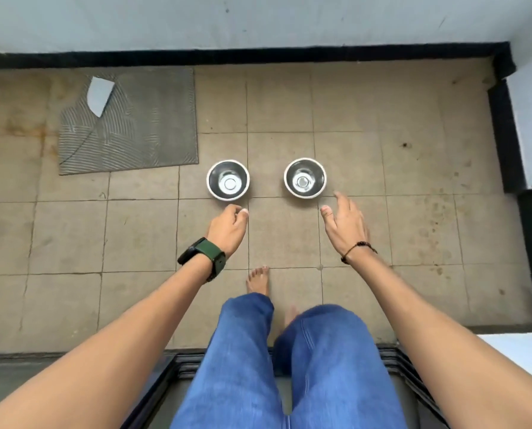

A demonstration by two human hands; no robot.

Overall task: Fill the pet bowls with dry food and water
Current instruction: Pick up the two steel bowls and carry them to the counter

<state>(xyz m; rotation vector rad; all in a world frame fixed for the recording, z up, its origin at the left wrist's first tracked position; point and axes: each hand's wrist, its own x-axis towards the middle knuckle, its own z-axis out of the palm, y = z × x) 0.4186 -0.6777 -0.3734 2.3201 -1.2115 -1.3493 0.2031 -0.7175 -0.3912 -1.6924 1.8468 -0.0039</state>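
Above the floor, left hand point(227, 226) loosely curled, right hand point(345, 221) spread, both grips empty.

Stained beige tiled floor point(141, 236), grey mat point(153, 125), pale wall point(258, 20)

A: The two bowls point(228, 180) point(304, 178) are shiny silver steel, dark inside with bright centres.

B: The floor point(413, 227) is beige tile with brown stains; the mat point(141, 125) is grey, lined with pale curved stripes, one corner folded to show a light blue-grey underside.

A: The skirting point(258, 57) is black, the wall point(258, 20) pale grey-blue.

B: The jeans point(320, 366) are blue, the watch point(203, 254) dark green and black, the bracelet point(357, 249) black.
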